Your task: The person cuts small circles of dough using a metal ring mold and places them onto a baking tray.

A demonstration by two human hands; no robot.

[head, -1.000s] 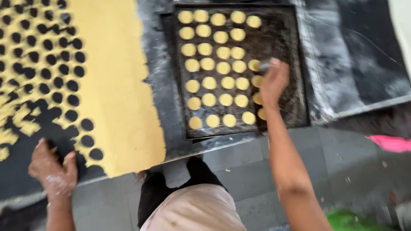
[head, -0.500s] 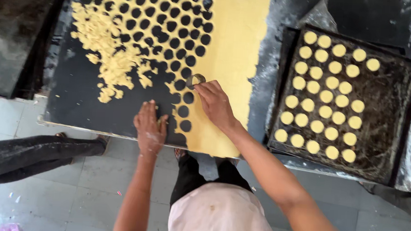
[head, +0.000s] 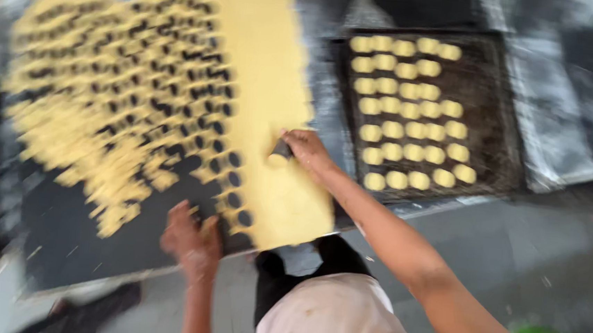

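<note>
The right hand, grip closed on a round cutter, presses it into the dough sheet while the left hand, fingers open, steadies at the table's near edge.

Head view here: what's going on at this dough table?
A person is cutting small rounds out of a sheet of yellow dough on a dark board. The right hand presses a small round cutter into the uncut strip. The left hand rests at the sheet's near edge. A dark tray to the right holds rows of dough rounds.
</note>
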